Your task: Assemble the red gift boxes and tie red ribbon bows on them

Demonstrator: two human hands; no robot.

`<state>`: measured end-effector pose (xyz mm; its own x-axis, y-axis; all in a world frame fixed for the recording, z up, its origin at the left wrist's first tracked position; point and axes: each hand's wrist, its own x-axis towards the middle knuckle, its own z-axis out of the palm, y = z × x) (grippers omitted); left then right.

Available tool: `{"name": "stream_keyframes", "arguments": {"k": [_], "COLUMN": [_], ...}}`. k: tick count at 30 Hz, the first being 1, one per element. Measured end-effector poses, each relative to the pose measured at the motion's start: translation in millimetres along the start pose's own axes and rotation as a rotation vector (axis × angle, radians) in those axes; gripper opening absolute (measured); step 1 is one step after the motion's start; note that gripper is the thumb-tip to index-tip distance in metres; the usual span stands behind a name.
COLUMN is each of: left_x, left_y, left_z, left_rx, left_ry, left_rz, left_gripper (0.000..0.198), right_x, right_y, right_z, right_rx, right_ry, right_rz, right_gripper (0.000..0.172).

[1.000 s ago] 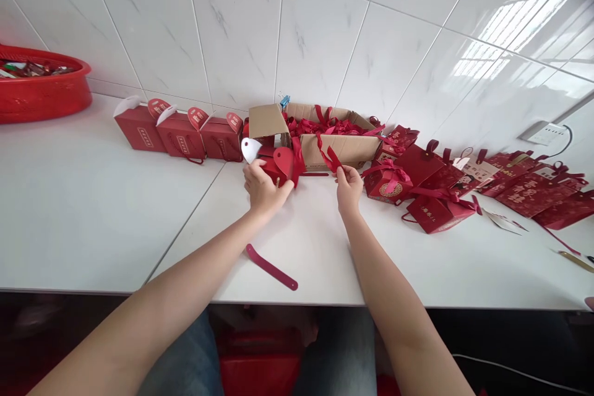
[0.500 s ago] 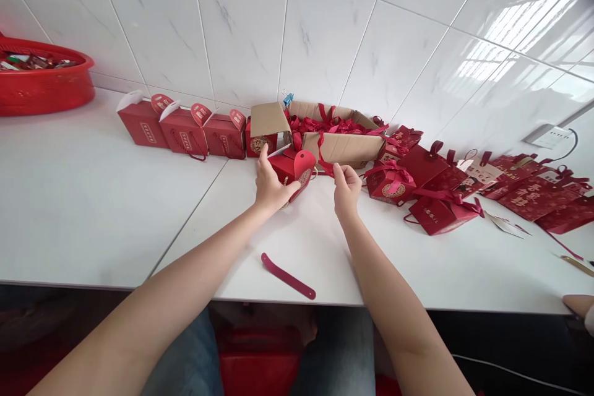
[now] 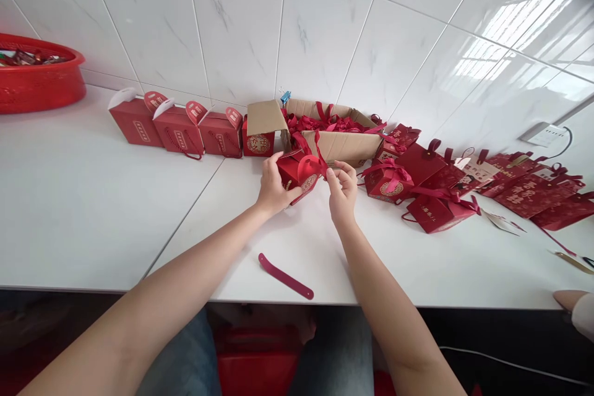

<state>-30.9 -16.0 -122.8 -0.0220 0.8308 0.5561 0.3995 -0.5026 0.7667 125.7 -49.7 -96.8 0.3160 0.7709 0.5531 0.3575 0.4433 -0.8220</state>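
Note:
My left hand (image 3: 272,184) grips a small red gift box (image 3: 297,174) with a gold emblem, lifted a little off the white counter (image 3: 93,198). My right hand (image 3: 342,185) pinches a red ribbon (image 3: 319,151) at the box's right side; the ribbon trails back toward the open cardboard box (image 3: 341,143) full of red ribbons. The two hands are close together, just in front of that cardboard box.
A row of red gift boxes (image 3: 179,130) lines the tiled wall to the left. Tied boxes and flat red bags (image 3: 439,209) lie to the right. A red strip (image 3: 285,275) lies near the counter's front edge. A red basin (image 3: 37,77) sits far left. Another person's hand (image 3: 573,303) shows bottom right.
My left hand turned the red box and drew it toward me. My right hand pulled the ribbon out of the cardboard box and brought it against the gift box.

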Motion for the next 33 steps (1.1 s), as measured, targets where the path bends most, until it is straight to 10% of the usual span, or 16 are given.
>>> {"name": "stream_keyframes", "arguments": {"k": [18, 33], "left_x": [-7.1, -6.3], "left_y": [3.1, -1.1], "left_z": [1.9, 2.8], "left_rx": [-0.114, -0.118], "left_ry": [-0.116, -0.139], "left_rz": [0.036, 0.064], "left_gripper": [0.084, 0.082], "right_x": [3.6, 4.5], "right_y": [1.1, 2.8], "right_z": [-0.5, 1.2], "right_rx": [0.054, -0.146], "right_ry": [0.07, -0.037], "right_rz": [0.049, -0.238], "right_gripper": [0.027, 0.021]}}
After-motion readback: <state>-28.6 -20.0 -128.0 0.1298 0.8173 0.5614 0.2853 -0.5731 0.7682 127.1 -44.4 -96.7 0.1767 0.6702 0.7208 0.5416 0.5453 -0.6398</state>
